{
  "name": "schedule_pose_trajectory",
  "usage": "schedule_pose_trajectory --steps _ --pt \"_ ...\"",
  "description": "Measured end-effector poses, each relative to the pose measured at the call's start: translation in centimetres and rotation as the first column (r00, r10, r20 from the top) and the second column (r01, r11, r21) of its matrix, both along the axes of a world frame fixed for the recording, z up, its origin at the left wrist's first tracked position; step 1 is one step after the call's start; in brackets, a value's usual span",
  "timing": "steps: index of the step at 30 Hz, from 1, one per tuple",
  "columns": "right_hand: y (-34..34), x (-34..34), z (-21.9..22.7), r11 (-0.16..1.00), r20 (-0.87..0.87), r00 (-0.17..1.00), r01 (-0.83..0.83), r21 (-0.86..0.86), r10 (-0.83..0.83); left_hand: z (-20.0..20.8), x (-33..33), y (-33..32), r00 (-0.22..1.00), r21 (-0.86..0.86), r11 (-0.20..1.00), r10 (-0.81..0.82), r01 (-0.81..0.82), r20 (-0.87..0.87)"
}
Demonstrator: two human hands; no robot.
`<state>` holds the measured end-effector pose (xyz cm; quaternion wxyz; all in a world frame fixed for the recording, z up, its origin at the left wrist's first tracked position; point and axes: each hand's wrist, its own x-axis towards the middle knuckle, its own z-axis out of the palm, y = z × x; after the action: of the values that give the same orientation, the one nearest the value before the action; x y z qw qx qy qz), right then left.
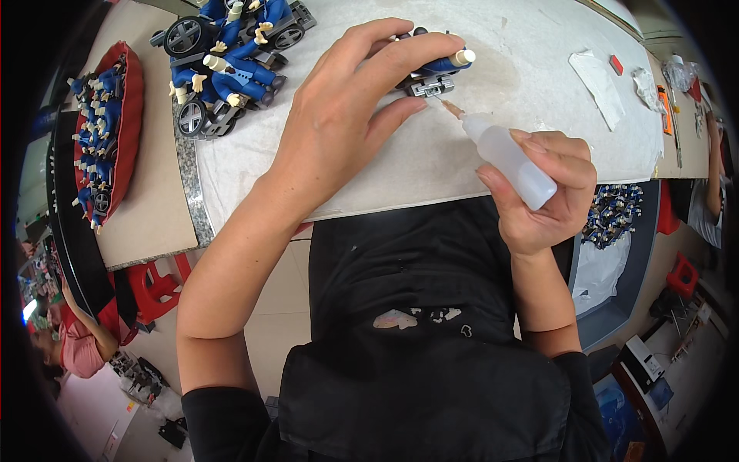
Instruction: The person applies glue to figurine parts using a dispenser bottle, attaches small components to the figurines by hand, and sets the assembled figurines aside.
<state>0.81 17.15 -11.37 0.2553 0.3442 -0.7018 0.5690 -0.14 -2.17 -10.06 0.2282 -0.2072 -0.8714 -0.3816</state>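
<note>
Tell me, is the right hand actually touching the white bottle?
Touching. The head view plainly shows the right hand curled around the white bottle, with no gap between.

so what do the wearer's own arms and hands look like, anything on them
The left hand and right hand are bare, with no gloves and no rings, watch or bracelet visible. Both forearms are uncovered; plain black short fabric sleeves cover the upper arms.

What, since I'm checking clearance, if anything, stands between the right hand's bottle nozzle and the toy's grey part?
Nothing visible: the squeeze bottle in the right hand aims its nozzle at the grey part. The thumb of the left hand lies beside the tip, not across it.
</note>
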Motion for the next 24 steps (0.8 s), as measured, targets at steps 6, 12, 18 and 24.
schedule_pose_trajectory --steps 6,12,18,24 --pt "-0.04 0.03 0.12 1.0 0.006 1.0 -0.004 0.012 0.004 0.14 0.06 0.05 1.0 0.007 1.0 -0.004 0.004 -0.001" --pt "-0.05 0.11 -0.04 1.0 0.031 0.999 -0.017 -0.008 0.018 0.35 0.3 0.1 0.999 0.014 1.0 -0.001 0.001 -0.035" --pt "-0.08 0.09 0.01 1.0 0.028 1.0 -0.011 -0.003 0.011 0.41 0.25 0.13 0.999 0.01 1.0 -0.003 0.003 -0.039" --pt "-0.08 0.08 0.09 1.0 0.026 1.0 -0.011 0.006 0.011 0.26 0.19 0.12 0.999 0.013 1.0 -0.003 0.003 -0.043"
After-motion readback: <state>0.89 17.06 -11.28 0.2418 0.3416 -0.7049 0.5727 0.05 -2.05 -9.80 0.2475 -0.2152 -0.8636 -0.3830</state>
